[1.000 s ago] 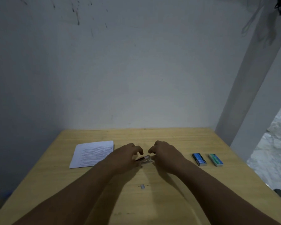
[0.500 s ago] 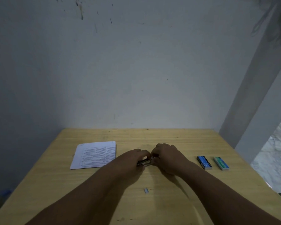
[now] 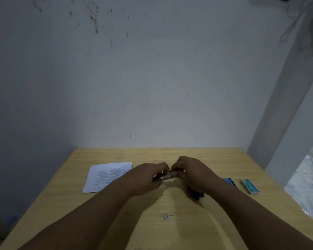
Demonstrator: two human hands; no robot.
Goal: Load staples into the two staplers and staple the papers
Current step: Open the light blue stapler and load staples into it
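Head view: my left hand (image 3: 145,177) and right hand (image 3: 193,174) are together, both clamped on the stapler (image 3: 163,176) above the tabletop (image 3: 188,231) — I think the staples may slip and scatter, because my fingers hide the channel

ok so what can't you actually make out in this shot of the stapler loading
Head view only:
- The stapler between the left hand and right hand: fingers cover most of it, so whether staples are in is unclear.
- A dark object under the right wrist: mostly hidden.
- Papers: print too small to read.
- Blue box: partly behind the right forearm.
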